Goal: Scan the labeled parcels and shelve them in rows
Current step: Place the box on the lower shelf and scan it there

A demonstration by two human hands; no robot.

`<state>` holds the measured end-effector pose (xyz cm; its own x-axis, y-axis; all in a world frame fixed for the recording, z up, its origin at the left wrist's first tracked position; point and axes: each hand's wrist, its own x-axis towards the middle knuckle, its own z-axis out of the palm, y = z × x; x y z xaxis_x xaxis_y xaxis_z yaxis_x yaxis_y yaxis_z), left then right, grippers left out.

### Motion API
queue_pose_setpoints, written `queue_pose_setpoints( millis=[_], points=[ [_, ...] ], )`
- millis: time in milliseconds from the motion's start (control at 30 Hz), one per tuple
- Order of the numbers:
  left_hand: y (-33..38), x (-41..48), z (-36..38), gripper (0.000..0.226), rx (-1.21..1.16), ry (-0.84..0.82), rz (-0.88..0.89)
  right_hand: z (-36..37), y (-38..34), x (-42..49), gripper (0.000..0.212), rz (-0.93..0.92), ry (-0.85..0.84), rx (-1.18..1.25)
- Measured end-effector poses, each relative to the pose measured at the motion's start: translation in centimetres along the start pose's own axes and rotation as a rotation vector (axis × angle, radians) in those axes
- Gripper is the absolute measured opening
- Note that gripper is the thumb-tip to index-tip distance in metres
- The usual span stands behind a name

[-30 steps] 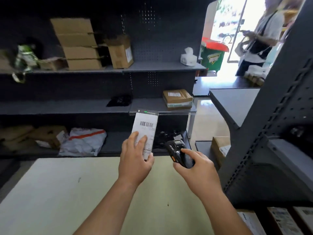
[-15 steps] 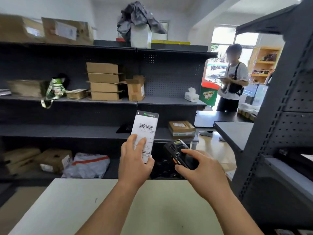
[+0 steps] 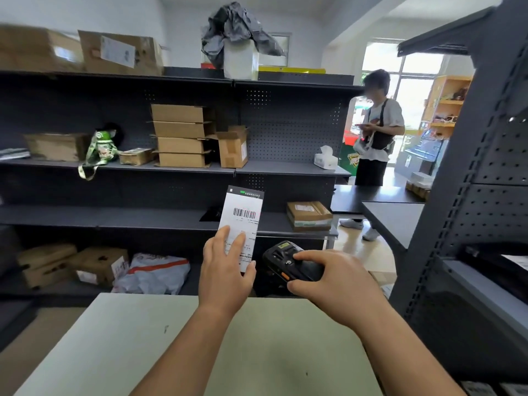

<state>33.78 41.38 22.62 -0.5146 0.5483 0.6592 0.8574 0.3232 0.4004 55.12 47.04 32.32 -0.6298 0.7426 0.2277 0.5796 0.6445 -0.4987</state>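
Scanning comes first, and judging by the scene it is the step in hand. The labeled parcel [image 3: 243, 207], thin and white, is held upright over the far edge of the counter [image 3: 128, 352], with its barcode [image 3: 245, 213] showing on the upper half of the near face. The black scanner [image 3: 281, 260] sits just to the right and lower, its far end level with the parcel's bottom edge rather than with the code. To do this well, the person likely needs to bring the scanner's window round to face the barcode squarely, or tip the parcel's face toward it, and to hold both steady while the code is read. The fingers must not slide up over the bars. Whether the window points at the label now cannot be told. After that, a free stretch of the dark shelves [image 3: 143, 217] beyond the counter would take the parcel.

The left hand [image 3: 225, 272] reaches forward with the back of the hand toward the camera. Its fingers [image 3: 237, 244] are laid nearly straight up the lower part of the near face, well below the barcode, and the thumb hooks the lower right edge, so the parcel is pinched. The right hand [image 3: 340, 281] comes in from the right, palm down, wrapped round the scanner's body with the forefinger along the top and the thumb underneath.
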Motion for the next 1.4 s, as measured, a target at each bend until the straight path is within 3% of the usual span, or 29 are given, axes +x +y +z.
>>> queue_pose_setpoints(
  millis=[433, 567, 733, 967, 1233, 1400],
  points=[
    [0.3, -2.3, -1.6, 0.059, 0.027, -0.078, -0.129, 1.7, 2.8, 0.7, 0.053, -0.049, -0.021, 0.069],
    [0.9, -2.5, -2.6, 0.059, -0.097, -0.089, -0.076, 1.9, 3.0, -1.6, 0.047, 0.008, 0.142, 0.222],
    [5.1, -3.0, -3.1, 0.057, -0.349, -0.156, 0.095, 0.1, 3.4, -7.2, 0.048, 0.128, 0.417, 0.222],
    [16.6, -7.7, -4.2, 0.055, -0.672, -0.291, 0.399, -5.4, 6.3, -20.2, 0.051, 0.35, 0.758, 0.08],
    [35.6, -17.1, -4.7, 0.054, -0.888, -0.459, 0.74, -12.6, 14.1, -36.5, 0.051, 0.561, 1.065, -0.054],
    [48.4, -24.3, -3.5, 0.053, -0.973, -0.546, 0.898, -17.1, 20.7, -46.0, 0.053, 0.686, 1.128, -0.086]
  ],
)
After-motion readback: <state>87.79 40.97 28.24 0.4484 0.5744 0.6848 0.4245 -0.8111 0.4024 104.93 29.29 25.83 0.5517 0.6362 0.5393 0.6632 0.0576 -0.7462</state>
